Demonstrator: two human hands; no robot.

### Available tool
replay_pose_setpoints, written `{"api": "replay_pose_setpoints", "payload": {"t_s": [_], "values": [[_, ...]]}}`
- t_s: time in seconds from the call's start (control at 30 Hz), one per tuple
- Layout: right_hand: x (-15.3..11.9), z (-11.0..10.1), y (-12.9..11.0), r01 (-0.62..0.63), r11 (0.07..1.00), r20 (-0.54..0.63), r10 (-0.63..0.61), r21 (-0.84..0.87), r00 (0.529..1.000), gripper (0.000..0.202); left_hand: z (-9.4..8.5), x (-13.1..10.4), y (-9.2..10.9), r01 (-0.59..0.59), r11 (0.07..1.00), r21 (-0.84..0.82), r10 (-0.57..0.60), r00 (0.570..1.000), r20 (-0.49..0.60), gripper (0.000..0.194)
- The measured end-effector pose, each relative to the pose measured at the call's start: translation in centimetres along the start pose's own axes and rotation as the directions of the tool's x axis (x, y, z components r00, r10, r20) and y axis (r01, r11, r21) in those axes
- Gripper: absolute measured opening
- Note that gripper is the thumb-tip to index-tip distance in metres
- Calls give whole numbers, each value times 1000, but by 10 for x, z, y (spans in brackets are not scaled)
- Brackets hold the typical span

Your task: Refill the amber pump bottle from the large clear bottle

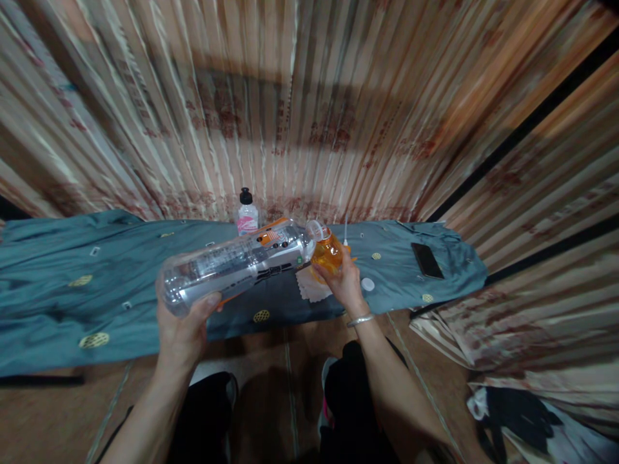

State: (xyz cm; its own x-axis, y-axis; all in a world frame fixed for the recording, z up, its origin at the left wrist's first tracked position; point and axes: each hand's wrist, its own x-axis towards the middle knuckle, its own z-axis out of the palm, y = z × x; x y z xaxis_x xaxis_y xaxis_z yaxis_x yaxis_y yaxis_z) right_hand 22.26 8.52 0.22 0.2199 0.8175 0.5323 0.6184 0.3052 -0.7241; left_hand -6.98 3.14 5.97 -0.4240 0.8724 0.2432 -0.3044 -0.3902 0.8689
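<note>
My left hand (pixel 186 322) is wrapped round the base of a large clear plastic bottle (pixel 236 264) with an orange and silver label. The bottle is tipped to the right, its neck at the mouth of a small clear bottle (pixel 329 251) that contains orange liquid. My right hand (pixel 345 280), with a silver bracelet at the wrist, grips this small bottle, which leans toward the large one. Whether the two mouths touch, I cannot tell. Under the small bottle lies a pale scalloped cloth (pixel 312 287). Close to my right hand is a white round cap (pixel 368 284).
A bottle with a black top (pixel 247 212) stands at the back of the teal-covered bench (pixel 120 277). A dark phone (pixel 427 260) lies on the right. Behind hangs a patterned curtain (pixel 271 116); a bag-like dark bundle (pixel 522 419) rests on the floor.
</note>
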Motion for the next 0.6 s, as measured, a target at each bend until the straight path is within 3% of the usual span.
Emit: {"api": "replay_pose_setpoints", "payload": {"t_s": [0.6], "values": [[0,0,1,-6,1000,-13,6,-21,1000,71,0,0,-2,-18,1000,3,18,1000,15,78]]}}
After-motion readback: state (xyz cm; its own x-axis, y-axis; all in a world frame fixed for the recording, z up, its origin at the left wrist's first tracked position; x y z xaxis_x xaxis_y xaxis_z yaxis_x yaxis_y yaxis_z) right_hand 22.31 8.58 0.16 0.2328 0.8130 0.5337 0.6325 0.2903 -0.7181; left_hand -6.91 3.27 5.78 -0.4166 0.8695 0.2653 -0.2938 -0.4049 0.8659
